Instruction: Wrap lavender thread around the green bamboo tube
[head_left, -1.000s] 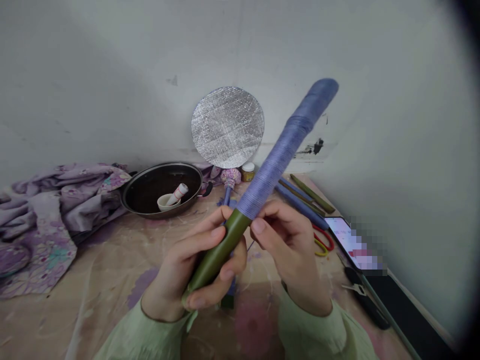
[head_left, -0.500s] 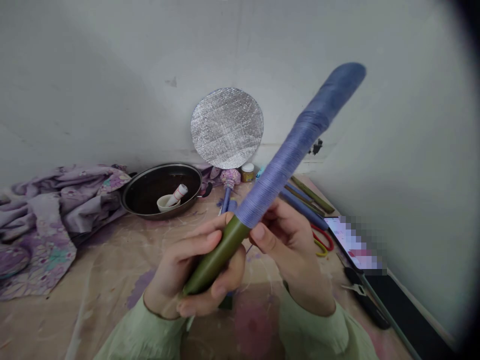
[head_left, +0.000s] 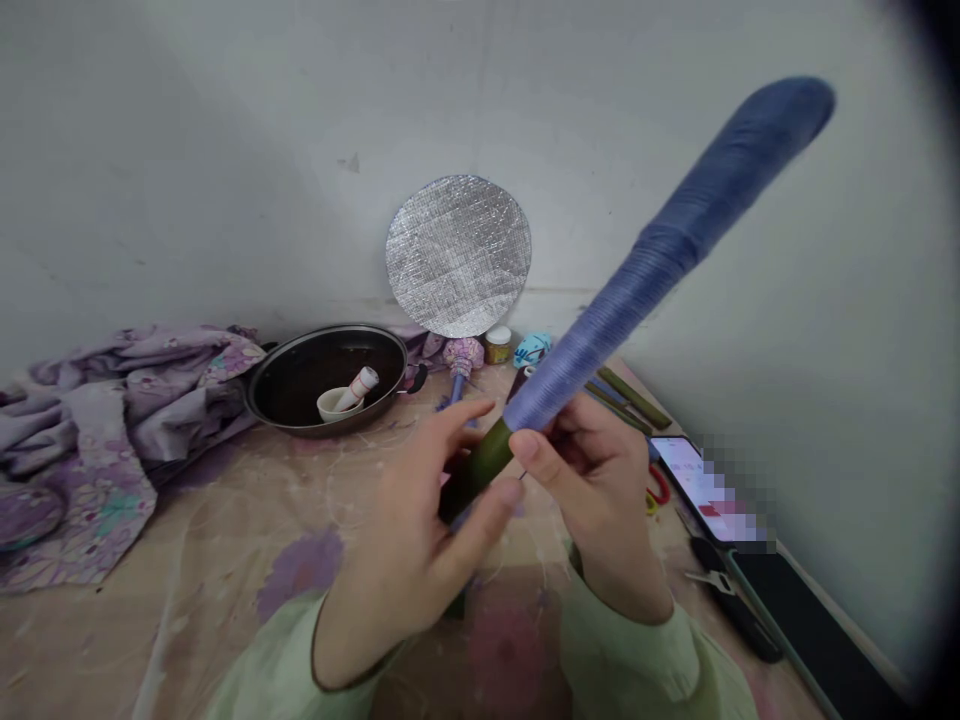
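Note:
A green stick (head_left: pixel 475 473), its upper length wound with blue-purple thread (head_left: pixel 592 335), slants up to the right in front of me. My left hand (head_left: pixel 405 540) is closed around the bare green lower part, thumb and fingers on either side. Just above it, my right hand (head_left: pixel 600 480) grips the stick where the thread winding ends, thumb in front and fingers behind. A short dark strand of thread shows between the two thumbs. The stick's lower end is mostly hidden by my left hand.
Behind stand a round silver foil disc (head_left: pixel 459 256), a black pan (head_left: pixel 270 424) holding a small white cup (head_left: pixel 330 407), and a lidded jar (head_left: pixel 498 346). Purple floral cloth (head_left: pixel 97 440) lies left. On the right are green sticks (head_left: pixel 634 395), red-handled scissors (head_left: pixel 660 485), a phone (head_left: pixel 694 480) and a key (head_left: pixel 712 579).
The stick has shifted up and right. My left hand has turned and moved up along the green part, its thumb now near my right thumb. My right hand stays nearly in place.

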